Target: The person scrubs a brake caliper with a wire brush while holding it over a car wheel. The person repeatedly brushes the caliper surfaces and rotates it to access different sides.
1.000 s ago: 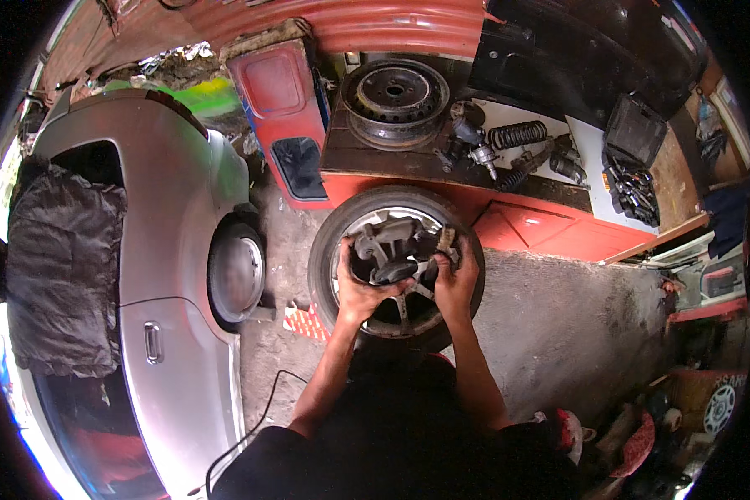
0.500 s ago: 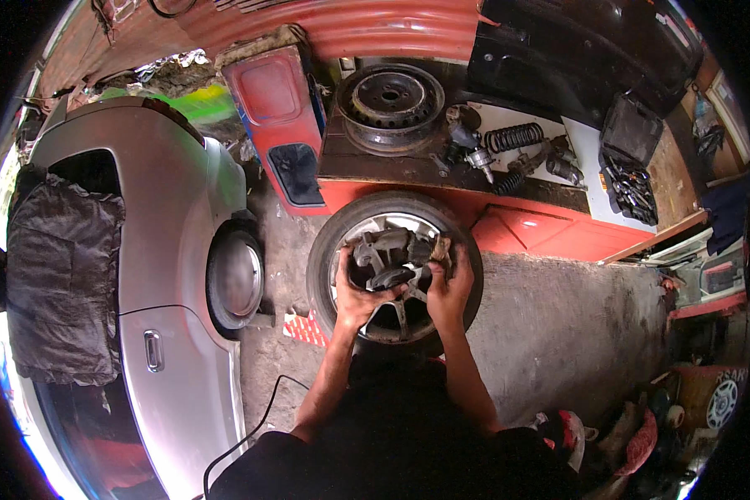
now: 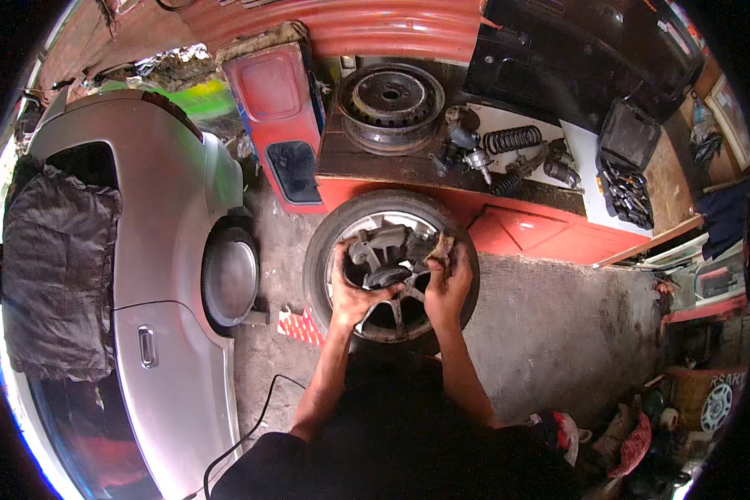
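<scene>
Both hands are over the spoked alloy wheel with its tyre (image 3: 325,242), which lies flat in front of me. My left hand (image 3: 354,296) is closed around the left side of a dirty grey metal part, seemingly a brake caliper (image 3: 381,243), its thumb reaching across by a dark rounded piece (image 3: 387,277). At the caliper's right end my right hand (image 3: 447,283) is closed on a small tan, worn piece that looks like a rag (image 3: 444,247). The fingers of this hand are partly hidden behind the rag and caliper.
Beyond the wheel, a red workbench (image 3: 367,173) carries a steel rim (image 3: 392,104), a coil spring (image 3: 512,138), a power tool (image 3: 475,157) and an open tool case (image 3: 625,187). A silver car (image 3: 162,250) stands left. A black cable (image 3: 262,417) crosses the floor.
The view has shifted slightly. The rag in my right hand has turned a little at the caliper's right end. My left hand keeps its hold.
</scene>
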Available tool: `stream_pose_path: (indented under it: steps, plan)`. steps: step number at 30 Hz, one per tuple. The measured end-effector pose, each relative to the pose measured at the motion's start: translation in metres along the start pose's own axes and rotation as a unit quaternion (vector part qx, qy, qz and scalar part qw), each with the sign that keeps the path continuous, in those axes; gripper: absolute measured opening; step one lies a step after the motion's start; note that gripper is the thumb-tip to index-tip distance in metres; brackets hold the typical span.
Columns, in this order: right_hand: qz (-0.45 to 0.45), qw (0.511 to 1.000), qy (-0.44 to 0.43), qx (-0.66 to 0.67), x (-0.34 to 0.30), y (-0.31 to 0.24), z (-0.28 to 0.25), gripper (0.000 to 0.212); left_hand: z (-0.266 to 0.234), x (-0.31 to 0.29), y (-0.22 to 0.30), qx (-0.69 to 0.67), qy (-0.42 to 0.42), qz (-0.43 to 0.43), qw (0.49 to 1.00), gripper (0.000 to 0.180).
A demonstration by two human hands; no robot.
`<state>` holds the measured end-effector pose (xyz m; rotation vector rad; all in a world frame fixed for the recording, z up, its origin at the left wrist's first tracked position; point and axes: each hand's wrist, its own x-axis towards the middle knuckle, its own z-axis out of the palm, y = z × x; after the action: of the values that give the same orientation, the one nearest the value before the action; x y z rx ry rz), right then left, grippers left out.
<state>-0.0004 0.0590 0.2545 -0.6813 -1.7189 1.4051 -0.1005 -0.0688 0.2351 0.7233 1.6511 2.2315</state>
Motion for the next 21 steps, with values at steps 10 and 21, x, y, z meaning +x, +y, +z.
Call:
stream_pose_path:
  steps: [10,21]
  plan:
    - [-0.037,0.989,0.009,-0.144,-0.017,0.047,0.005,0.05,-0.003,0.003,0.008,0.04,-0.034,0.027,0.998,0.095]
    - [-0.066,0.996,0.013,-0.063,-0.006,0.015,0.005,0.044,-0.002,-0.007,-0.004,0.002,0.009,0.023,1.0,0.096]
